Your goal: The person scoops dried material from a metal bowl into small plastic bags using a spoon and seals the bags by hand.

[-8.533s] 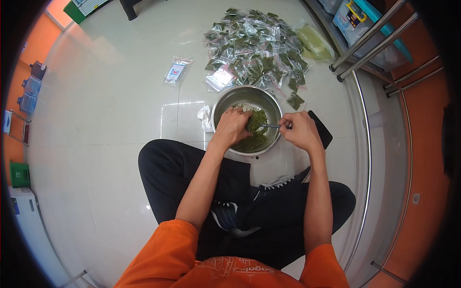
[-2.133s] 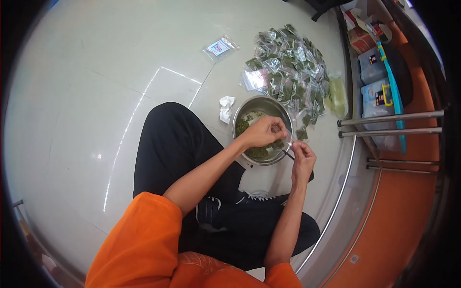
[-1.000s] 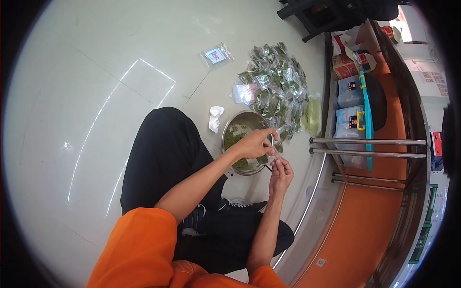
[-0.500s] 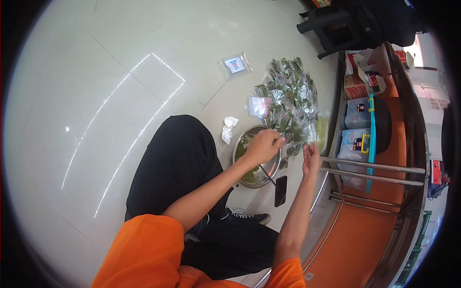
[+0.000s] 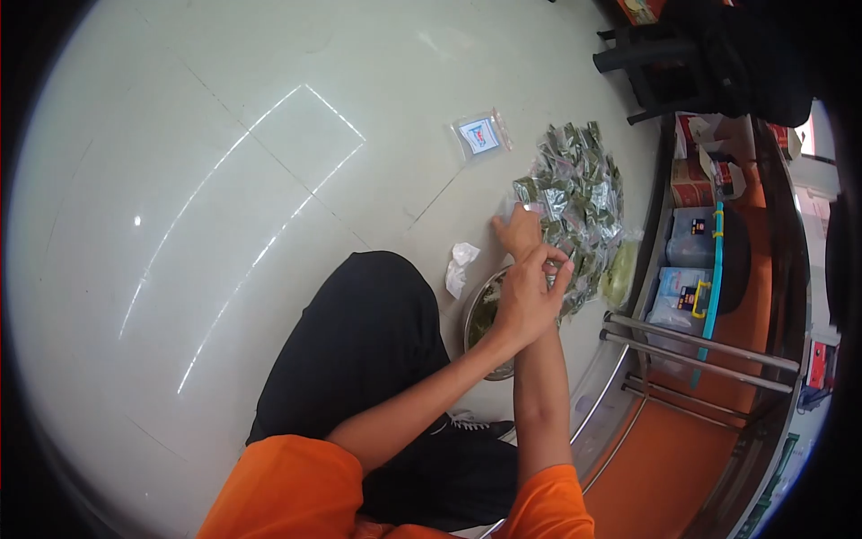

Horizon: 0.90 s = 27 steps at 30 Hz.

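Observation:
My left hand is in front of the steel bowl, with thumb and fingers curled together. Whatever they pinch, if anything, I cannot make out. Beyond it, my crossed right arm leads to my right hand, thumb apart from the fingers, at the pale plastic bags. Some fingers of that hand are hidden. Green stuff lies in the bowl, which my arms partly cover. Several small clear bags of green leafy-looking filling form a heap on the floor just past my hands.
A crumpled white tissue lies left of the bowl. Farther off is a clear packet with a blue-and-white label. A green bag sits right of the heap, near metal rails. A black stool stands at the back right.
My right hand has crossed beneath my left forearm, from right of the heap to the pale bags. My left hand stays near the bowl, now covering more of it. The whole view has shifted slightly.

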Tool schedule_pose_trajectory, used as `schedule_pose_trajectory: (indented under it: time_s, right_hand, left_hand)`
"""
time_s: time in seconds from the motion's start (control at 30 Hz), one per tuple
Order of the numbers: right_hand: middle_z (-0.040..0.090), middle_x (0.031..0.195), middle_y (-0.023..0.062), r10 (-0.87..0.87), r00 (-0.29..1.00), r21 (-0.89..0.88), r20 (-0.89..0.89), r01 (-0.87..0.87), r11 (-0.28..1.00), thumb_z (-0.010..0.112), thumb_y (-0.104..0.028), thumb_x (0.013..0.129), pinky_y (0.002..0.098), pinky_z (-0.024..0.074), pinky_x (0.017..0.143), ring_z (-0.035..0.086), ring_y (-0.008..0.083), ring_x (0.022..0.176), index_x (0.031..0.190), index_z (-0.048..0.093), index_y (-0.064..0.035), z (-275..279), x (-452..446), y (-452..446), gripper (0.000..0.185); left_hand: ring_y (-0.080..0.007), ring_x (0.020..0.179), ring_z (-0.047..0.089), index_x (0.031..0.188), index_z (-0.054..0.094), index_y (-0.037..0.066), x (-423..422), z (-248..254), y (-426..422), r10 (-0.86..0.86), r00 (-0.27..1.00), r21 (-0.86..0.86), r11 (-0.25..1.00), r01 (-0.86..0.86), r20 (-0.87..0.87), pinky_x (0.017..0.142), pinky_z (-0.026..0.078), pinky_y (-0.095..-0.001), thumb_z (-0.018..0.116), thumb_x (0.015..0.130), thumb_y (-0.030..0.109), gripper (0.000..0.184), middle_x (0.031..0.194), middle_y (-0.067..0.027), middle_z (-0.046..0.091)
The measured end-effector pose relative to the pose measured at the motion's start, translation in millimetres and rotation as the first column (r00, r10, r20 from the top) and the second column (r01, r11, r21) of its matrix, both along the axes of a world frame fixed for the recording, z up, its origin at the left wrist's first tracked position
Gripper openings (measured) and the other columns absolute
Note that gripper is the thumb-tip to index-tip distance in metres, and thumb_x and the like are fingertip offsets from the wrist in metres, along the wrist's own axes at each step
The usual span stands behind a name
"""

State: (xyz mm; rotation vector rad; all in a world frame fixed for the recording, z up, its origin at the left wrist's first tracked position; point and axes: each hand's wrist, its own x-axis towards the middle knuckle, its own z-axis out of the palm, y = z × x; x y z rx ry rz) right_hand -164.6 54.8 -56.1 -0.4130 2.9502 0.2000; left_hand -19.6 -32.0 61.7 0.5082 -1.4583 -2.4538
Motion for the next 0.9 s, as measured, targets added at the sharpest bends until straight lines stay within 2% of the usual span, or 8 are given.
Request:
schedule_pose_trajectory:
  time_s: [0.1,0.23,0.4,0.6,0.67,0.73,0.8,0.9]
  right_hand:
    - [0.068,0.088,0.0328,0.113,0.993,0.069,0.02,-0.114,0.991,0.065,-0.017,0.085,0.0528,0.0562,0.074,0.068,0.0496,0.084,0.093,0.064,0.0062,-13.9,-9.0,6.1,0.025]
    - [0.067,0.083,0.033,0.041,0.998,0.087,-0.057,-0.036,0.996,0.064,-0.012,0.083,0.0534,0.056,0.07,0.068,0.0491,0.078,0.085,0.064,0.0054,-9.7,0.6,-9.1,0.018]
    - [0.066,0.082,0.0331,0.066,0.996,-0.086,-0.066,-0.072,0.994,0.063,-0.014,0.083,0.0551,0.0552,0.069,0.068,0.0489,0.078,0.082,0.064,0.0069,5.7,26.5,-61.7,0.02]
    - [0.069,0.081,0.0308,0.13,0.985,-0.202,0.116,-0.105,0.974,0.067,-0.052,0.091,0.0431,0.0556,0.073,0.07,0.043,0.076,0.09,0.073,0.011,33.0,47.5,-95.8,0.063]
    - [0.069,0.077,0.0293,-0.13,0.985,-0.482,0.112,0.169,0.86,0.067,-0.056,0.088,0.049,0.0554,0.074,0.07,0.0447,0.077,0.083,0.073,0.0088,37.0,40.2,-82.1,0.065]
    - [0.069,0.089,0.0289,-0.165,0.98,-0.54,0.107,0.197,0.819,0.07,-0.051,0.088,0.0491,0.0535,0.078,0.069,0.0433,0.083,0.097,0.072,0.0094,27.2,29.4,-61.6,0.061]
    - [0.065,0.103,0.0278,-0.046,0.989,-0.449,-0.14,-0.022,0.893,0.073,-0.045,0.087,0.0485,0.0513,0.082,0.066,0.0421,0.091,0.114,0.067,0.0068,9.6,26.2,-44.5,0.059]
    - [0.063,0.107,0.0242,0.015,0.999,-0.35,0.03,-0.004,0.937,0.078,-0.035,0.082,0.0461,0.0509,0.085,0.064,0.0389,0.093,0.124,0.064,-0.0001,0.9,23.2,-40.6,0.056]
  left_hand:
    - [-0.0217,0.085,0.068,0.101,0.065,0.0,-2.4,-1.5,0.8,-0.015,1.0,0.039,0.999,0.016,-0.007,0.078,0.052,-0.034,0.069,0.094,0.018,0.02,0.093,-0.0116,0.07]
    - [-0.019,0.084,0.068,0.101,0.065,0.001,-1.5,-1.9,2.8,-0.046,0.999,0.073,0.996,0.047,-0.006,0.076,0.052,-0.0324,0.068,0.095,0.018,0.019,0.095,-0.0098,0.07]
    - [-0.0155,0.084,0.067,0.101,0.066,0.001,-4.0,0.1,-1.4,0.008,1.0,0.051,0.999,-0.007,-0.022,0.074,0.052,-0.0293,0.067,0.095,0.017,0.017,0.096,-0.0066,0.071]
    - [-0.0151,0.083,0.068,0.102,0.067,0.001,-2.3,6.0,-6.6,0.008,0.999,0.066,0.998,-0.006,-0.034,0.075,0.053,-0.0285,0.068,0.095,0.016,0.017,0.095,-0.0062,0.071]
    - [-0.0151,0.082,0.068,0.103,0.067,0.0,-3.5,3.1,-5.7,0.021,0.999,0.091,0.996,-0.016,-0.045,0.075,0.053,-0.0283,0.067,0.096,0.017,0.018,0.095,-0.007,0.071]
    - [-0.0148,0.083,0.067,0.102,0.067,0.0,-3.9,1.8,-5.4,0.01,1.0,0.122,0.993,-0.008,-0.02,0.076,0.052,-0.0286,0.067,0.097,0.019,0.019,0.093,-0.0074,0.071]
    - [-0.0147,0.082,0.067,0.102,0.067,0.0,-5.1,0.5,-4.2,0.005,1.0,0.117,0.993,-0.002,-0.021,0.076,0.052,-0.0288,0.066,0.097,0.019,0.02,0.091,-0.0071,0.071]
    - [-0.0143,0.081,0.067,0.101,0.067,0.0,-3.6,1.5,2.7,0.008,1.0,0.103,0.995,-0.006,-0.022,0.075,0.052,-0.0291,0.066,0.097,0.02,0.02,0.088,-0.0066,0.071]
